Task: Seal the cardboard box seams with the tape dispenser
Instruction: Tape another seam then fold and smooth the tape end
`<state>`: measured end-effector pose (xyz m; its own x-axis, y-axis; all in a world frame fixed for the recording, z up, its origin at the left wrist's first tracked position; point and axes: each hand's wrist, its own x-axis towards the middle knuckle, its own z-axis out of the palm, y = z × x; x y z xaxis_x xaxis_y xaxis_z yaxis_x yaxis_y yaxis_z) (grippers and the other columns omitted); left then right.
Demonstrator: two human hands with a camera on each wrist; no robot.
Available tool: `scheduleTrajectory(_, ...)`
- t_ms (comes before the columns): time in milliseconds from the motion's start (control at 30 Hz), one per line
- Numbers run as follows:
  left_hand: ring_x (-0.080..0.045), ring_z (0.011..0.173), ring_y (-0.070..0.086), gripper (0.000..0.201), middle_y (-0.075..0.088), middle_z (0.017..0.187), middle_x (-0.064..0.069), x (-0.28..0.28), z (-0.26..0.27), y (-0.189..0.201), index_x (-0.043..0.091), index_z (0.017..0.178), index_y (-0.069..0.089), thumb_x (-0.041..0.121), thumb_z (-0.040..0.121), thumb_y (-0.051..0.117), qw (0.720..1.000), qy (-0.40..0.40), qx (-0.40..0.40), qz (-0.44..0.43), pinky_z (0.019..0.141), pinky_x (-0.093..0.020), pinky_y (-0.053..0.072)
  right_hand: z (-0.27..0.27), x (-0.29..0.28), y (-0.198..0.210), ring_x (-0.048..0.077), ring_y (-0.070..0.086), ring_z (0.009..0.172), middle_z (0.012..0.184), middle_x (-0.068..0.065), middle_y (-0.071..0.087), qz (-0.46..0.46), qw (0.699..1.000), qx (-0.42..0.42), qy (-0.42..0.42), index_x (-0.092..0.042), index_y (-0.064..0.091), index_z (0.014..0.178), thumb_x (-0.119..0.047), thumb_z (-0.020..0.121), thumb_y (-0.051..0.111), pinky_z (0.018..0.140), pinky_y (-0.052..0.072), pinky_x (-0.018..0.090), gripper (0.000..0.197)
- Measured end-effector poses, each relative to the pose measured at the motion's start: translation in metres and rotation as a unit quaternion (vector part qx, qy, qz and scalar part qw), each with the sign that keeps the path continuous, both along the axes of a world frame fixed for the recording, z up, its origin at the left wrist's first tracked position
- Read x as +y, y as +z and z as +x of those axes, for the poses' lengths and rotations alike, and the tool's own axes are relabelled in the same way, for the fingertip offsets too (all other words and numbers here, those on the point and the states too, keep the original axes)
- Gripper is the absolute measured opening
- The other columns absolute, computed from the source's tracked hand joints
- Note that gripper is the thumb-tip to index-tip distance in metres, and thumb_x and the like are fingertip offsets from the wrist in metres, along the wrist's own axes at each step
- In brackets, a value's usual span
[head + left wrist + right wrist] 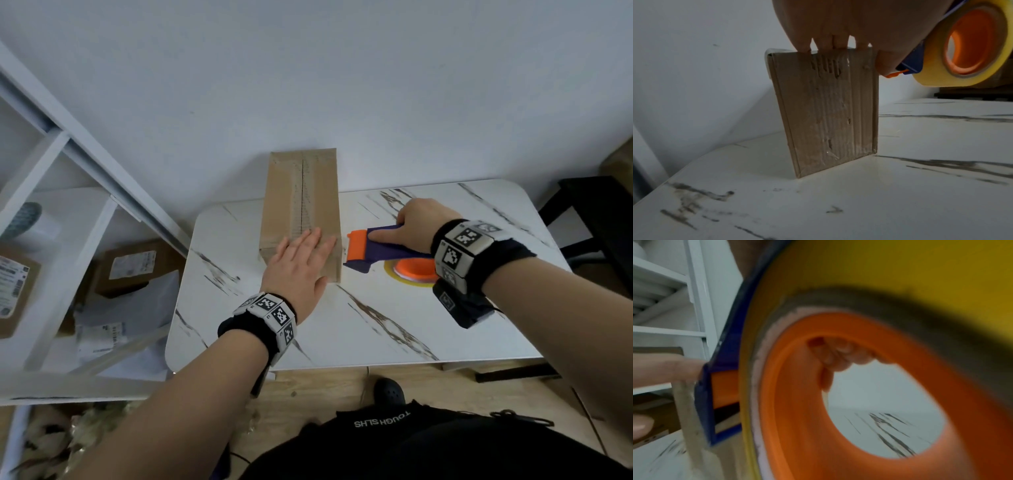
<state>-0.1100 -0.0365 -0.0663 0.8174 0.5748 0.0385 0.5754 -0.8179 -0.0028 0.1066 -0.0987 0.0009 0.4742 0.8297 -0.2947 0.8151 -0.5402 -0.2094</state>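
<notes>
Pressing flat on the cardboard box [301,212], left hand [298,270]; right hand [412,224] clasping the tape dispenser [380,248] beside it.

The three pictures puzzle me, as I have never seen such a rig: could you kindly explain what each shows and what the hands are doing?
There is no machine: a person wears one camera on the head and one on each wrist, on black bands with square markers. The head view looks down on a white marbled table. On it stands a cardboard box with a seam along its top. The left hand lies flat on the box's near end. The right hand grips a purple and orange tape dispenser, its nose at the box's right side. The left wrist view shows the box's near face from low down, with the yellowish tape roll beside it. The right wrist view, blurred, is filled by that roll.
</notes>
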Motion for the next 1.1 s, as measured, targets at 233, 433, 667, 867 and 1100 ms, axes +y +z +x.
scheduleTrajectory(233, -0.018, 0.144, 0.016, 0.062, 0.014, 0.158, -0.002, 0.002, 0.000, -0.001, 0.027, 0.148, 0.010, 0.032, 0.093, 0.038, 1.000, 0.008, -0.005, -0.011, 0.120, -0.038, 0.006, 0.004, -0.013, -0.040, 0.021, 0.054, 0.069, 0.063, -0.003, 0.049, -0.177, 0.975, -0.131, 0.016, -0.015, 0.049, 0.064, -0.056, 0.078, 0.061, 0.064, 0.042, 0.025, 0.045)
scheduleTrajectory(433, -0.024, 0.136, 0.038, 0.062, 0.036, 0.150, -0.006, 0.002, -0.001, -0.007, 0.023, 0.144, 0.028, 0.032, 0.086, 0.049, 1.000, 0.006, -0.016, -0.001, 0.116, -0.044, 0.022, -0.001, 0.002, -0.056, 0.024, 0.052, 0.074, 0.075, 0.002, 0.054, -0.106, 0.989, -0.104, -0.008, -0.014, 0.058, 0.089, -0.054, 0.090, 0.043, 0.066, 0.038, 0.028, 0.043)
scheduleTrajectory(667, -0.024, 0.131, 0.045, 0.059, 0.044, 0.144, -0.007, 0.002, 0.000, -0.002, 0.021, 0.141, 0.033, 0.034, 0.083, 0.041, 1.000, 0.014, 0.002, -0.009, 0.112, -0.045, 0.028, -0.009, 0.005, -0.077, 0.027, 0.052, 0.076, 0.103, 0.011, 0.065, -0.077, 0.993, -0.074, -0.046, -0.007, 0.052, 0.108, -0.021, 0.095, 0.039, 0.062, 0.037, 0.029, 0.023)
scheduleTrajectory(867, -0.023, 0.132, 0.043, 0.059, 0.042, 0.146, -0.006, -0.001, 0.003, 0.004, 0.022, 0.140, 0.035, 0.042, 0.084, 0.036, 1.000, 0.022, 0.017, -0.012, 0.112, -0.043, 0.028, -0.023, -0.007, -0.085, 0.025, 0.049, 0.062, 0.075, 0.006, 0.051, -0.093, 0.994, -0.006, -0.053, -0.003, 0.046, 0.112, -0.027, 0.095, 0.043, 0.043, 0.025, 0.025, 0.029)
scheduleTrajectory(1100, -0.020, 0.140, 0.028, 0.053, 0.030, 0.152, -0.003, 0.008, 0.011, 0.031, 0.016, 0.143, 0.029, 0.040, 0.097, 0.030, 0.984, 0.103, -0.100, -0.110, 0.115, -0.038, 0.021, -0.046, -0.002, -0.053, 0.028, 0.055, 0.079, 0.097, 0.010, 0.063, -0.045, 0.997, -0.067, 0.003, -0.012, 0.063, 0.098, -0.018, 0.091, 0.038, 0.073, 0.037, 0.029, 0.027)
